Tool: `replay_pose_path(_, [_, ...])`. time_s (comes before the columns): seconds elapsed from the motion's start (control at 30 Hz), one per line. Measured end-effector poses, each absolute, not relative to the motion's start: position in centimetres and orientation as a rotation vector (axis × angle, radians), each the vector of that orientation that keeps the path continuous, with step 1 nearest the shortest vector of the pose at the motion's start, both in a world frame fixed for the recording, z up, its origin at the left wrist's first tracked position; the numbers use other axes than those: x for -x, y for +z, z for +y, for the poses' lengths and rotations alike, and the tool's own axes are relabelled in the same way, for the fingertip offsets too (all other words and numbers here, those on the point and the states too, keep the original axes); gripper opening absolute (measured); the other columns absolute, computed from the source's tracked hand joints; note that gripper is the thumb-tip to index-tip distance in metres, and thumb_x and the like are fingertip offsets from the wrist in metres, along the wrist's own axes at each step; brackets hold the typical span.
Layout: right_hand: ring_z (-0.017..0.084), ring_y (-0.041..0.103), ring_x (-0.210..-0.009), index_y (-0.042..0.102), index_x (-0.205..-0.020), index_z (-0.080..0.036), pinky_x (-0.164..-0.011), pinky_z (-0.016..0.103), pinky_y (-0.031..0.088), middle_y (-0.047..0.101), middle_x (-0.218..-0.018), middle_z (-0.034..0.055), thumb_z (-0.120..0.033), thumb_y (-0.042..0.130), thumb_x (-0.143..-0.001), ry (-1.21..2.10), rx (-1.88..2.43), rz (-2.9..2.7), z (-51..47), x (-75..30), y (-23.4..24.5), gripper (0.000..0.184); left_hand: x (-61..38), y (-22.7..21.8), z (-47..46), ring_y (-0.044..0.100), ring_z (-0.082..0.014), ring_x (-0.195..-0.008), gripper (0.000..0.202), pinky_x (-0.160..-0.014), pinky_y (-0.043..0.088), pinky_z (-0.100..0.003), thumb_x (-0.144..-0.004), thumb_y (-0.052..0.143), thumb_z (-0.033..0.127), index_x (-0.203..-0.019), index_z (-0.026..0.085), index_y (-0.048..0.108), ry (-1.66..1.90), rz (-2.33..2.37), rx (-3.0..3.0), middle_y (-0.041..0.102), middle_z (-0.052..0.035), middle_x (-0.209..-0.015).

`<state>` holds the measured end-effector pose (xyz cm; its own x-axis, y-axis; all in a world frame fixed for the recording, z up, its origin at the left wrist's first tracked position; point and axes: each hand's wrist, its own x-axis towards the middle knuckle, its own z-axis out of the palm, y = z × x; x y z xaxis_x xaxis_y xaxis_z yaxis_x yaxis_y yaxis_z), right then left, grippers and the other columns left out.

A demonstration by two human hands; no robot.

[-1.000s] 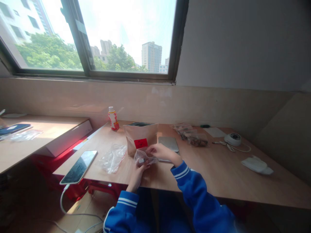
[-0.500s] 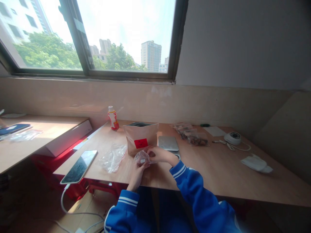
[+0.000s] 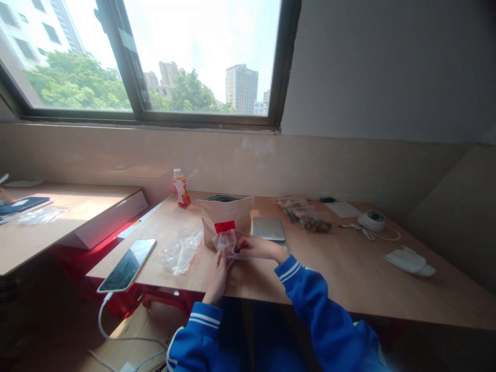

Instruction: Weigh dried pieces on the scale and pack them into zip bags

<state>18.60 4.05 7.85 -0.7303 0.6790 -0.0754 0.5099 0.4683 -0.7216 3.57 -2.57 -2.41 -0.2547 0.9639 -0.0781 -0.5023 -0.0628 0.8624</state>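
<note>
My left hand (image 3: 218, 275) pinches a small clear plastic bag (image 3: 225, 239) from below, in front of a tan stand-up pouch (image 3: 209, 217) with a red label. The pouch stands upright, its top gaping. At the bag's right side, the fingers of my right hand (image 3: 260, 247) are closed together; something small and dark shows at their tips, too small to name. Just behind that hand lies a flat silver scale (image 3: 268, 228), partly covered by it. Empty-looking clear bags (image 3: 180, 253) lie flat to the left of the pouch.
A phone (image 3: 127, 266) with a charging cable lies at the table's left edge. Behind it stands a drink bottle (image 3: 180, 189). Several filled clear bags (image 3: 304, 214) lie right of the scale. Farther right are a white dome-shaped device (image 3: 371, 221) and a crumpled white item (image 3: 409, 261).
The small bag has tipped upward and now overlaps the red label. My right fingers have shifted slightly at its side, and the left fingers now point up along it.
</note>
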Motion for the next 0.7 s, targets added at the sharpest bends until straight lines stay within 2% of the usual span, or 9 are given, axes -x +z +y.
replay_pose_path(0.13, [0.018,0.063,-0.087,0.065,-0.095,-0.017,-0.074,0.026,0.048,0.069,-0.096,0.0037,-0.013,0.061,-0.079,1.169,0.953,-2.487,4.5,-18.6,7.4,0.017,-3.7,-1.5,-2.9,0.064,-0.0259,-0.104,0.046,-0.097,0.047,-0.044,-0.082,0.057,0.054,-0.111,0.019,0.058,1.568,0.931,-0.707,0.065,-0.0130,-0.116])
replay_pose_path(0.27, [0.018,0.065,-0.091,0.067,-0.100,-0.017,-0.079,0.027,0.049,0.071,-0.099,0.0044,-0.011,0.060,-0.079,1.266,0.855,-2.492,4.4,-18.4,7.5,0.023,-3.7,-0.6,-3.4,0.066,-0.0235,-0.095,0.051,-0.087,0.052,-0.039,-0.078,0.060,0.055,-0.111,0.016,0.058,1.578,0.950,-0.723,0.065,-0.0133,-0.111])
replay_pose_path(0.43, [0.019,0.066,-0.090,0.071,-0.095,-0.016,-0.082,0.030,0.050,0.073,-0.099,0.0066,-0.006,0.055,-0.080,1.110,0.877,-2.420,3.7,-18.6,8.5,0.024,-3.7,-1.0,-3.2,0.066,-0.0211,-0.088,0.057,-0.076,0.055,-0.034,-0.073,0.063,0.059,-0.111,0.016,0.057,1.633,0.987,-0.664,0.066,-0.0117,-0.105])
replay_pose_path(0.53, [0.020,0.067,-0.088,0.071,-0.092,-0.017,-0.081,0.030,0.051,0.073,-0.095,0.0065,-0.007,0.057,-0.079,1.000,0.848,-2.320,3.2,-19.0,9.9,0.022,-3.8,-1.1,-3.0,0.066,-0.0196,-0.083,0.063,-0.069,0.054,-0.031,-0.074,0.062,0.060,-0.117,0.016,0.056,1.638,0.997,-0.624,0.069,-0.0107,-0.099])
replay_pose_path(0.63, [0.018,0.067,-0.087,0.069,-0.094,-0.017,-0.080,0.031,0.052,0.073,-0.094,0.0054,-0.014,0.059,-0.081,0.940,0.722,-2.183,3.1,-18.9,12.5,0.017,-3.8,-0.7,-3.1,0.066,-0.0184,-0.083,0.059,-0.070,0.053,-0.029,-0.077,0.061,0.055,-0.123,0.018,0.054,1.652,0.995,-0.613,0.070,-0.0091,-0.101])
replay_pose_path(0.7, [0.017,0.067,-0.088,0.067,-0.096,-0.017,-0.080,0.030,0.052,0.071,-0.096,0.0049,-0.021,0.059,-0.083,0.912,0.636,-2.023,3.5,-18.5,14.8,0.016,-3.9,-0.1,-3.3,0.066,-0.0197,-0.087,0.053,-0.075,0.054,-0.030,-0.078,0.061,0.051,-0.119,0.018,0.057,1.661,0.983,-0.649,0.070,-0.0092,-0.102])
